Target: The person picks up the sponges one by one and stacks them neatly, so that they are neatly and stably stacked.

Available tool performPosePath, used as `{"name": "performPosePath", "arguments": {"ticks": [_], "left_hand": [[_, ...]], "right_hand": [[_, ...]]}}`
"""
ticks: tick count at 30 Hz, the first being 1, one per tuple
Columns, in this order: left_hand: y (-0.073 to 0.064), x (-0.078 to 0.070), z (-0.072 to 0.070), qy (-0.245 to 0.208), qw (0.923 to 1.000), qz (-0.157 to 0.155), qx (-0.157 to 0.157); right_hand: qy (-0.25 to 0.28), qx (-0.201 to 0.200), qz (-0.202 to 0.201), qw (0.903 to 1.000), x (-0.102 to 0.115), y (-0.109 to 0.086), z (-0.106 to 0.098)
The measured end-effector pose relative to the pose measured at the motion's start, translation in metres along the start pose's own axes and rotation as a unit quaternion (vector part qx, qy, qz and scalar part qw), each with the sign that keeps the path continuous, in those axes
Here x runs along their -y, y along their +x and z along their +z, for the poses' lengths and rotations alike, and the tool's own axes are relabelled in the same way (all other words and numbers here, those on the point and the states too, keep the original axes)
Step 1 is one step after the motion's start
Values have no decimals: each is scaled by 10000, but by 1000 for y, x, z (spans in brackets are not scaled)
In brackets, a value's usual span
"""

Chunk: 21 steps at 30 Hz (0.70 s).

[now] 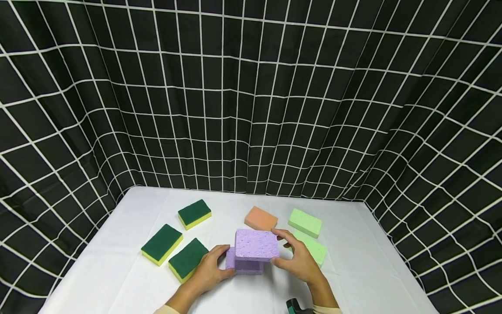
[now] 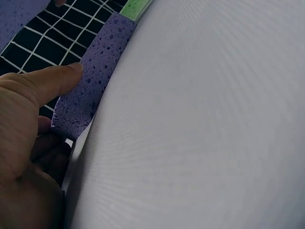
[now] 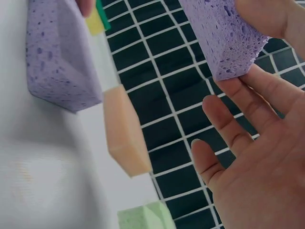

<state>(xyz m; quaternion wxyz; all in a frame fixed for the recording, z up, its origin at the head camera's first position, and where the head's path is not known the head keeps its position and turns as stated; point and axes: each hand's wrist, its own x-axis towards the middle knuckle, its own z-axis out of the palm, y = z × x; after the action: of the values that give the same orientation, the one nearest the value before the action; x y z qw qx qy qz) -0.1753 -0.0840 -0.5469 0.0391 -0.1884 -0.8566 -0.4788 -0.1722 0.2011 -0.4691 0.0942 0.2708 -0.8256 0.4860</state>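
My right hand (image 1: 296,257) pinches a purple sponge (image 1: 256,245) at its right end between thumb and fingers, holding it up off the table. Below it, a second purple sponge (image 1: 248,267) lies flat on the white cloth, partly hidden by the raised one. My left hand (image 1: 211,270) grips this lower sponge at its left end, thumb at the near side and fingers at the far side. In the right wrist view, a gap separates the raised sponge (image 3: 226,38) from the lower sponge (image 3: 62,57).
Several green-and-yellow scouring sponges (image 1: 162,243) lie to the left, one right beside my left hand. An orange sponge (image 1: 260,218) sits behind the purple pair. Two light green sponges (image 1: 305,222) lie at the right, one partly behind my right hand. A black grid curtain (image 1: 243,109) surrounds the white table (image 1: 364,270).
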Motion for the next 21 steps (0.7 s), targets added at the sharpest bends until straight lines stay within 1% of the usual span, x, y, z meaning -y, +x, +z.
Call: {"name": "performPosePath", "arguments": {"ticks": [2, 8, 11, 14, 16, 18, 21], "left_hand": [[0, 0, 0, 5, 10000, 34, -37], [0, 1, 1, 70, 9998, 162, -134], [0, 2, 2, 31, 9998, 148, -109], [0, 2, 2, 20, 9999, 82, -66], [-1, 2, 2, 10, 10000, 24, -37], [-1, 1, 1, -13, 10000, -12, -18], [-1, 0, 1, -56, 10000, -2, -35]], "right_hand": [[62, 21, 1, 10000, -3, 1, 3], [245, 169, 232, 9993, -8, 3, 12], [432, 216, 168, 9987, -13, 2, 17], [554, 250, -60, 9981, -17, 1, 20], [597, 294, -145, 9977, -19, 1, 22], [682, 358, -116, 9970, -21, 0, 23], [890, 456, 79, 9950, -22, 0, 24]]}}
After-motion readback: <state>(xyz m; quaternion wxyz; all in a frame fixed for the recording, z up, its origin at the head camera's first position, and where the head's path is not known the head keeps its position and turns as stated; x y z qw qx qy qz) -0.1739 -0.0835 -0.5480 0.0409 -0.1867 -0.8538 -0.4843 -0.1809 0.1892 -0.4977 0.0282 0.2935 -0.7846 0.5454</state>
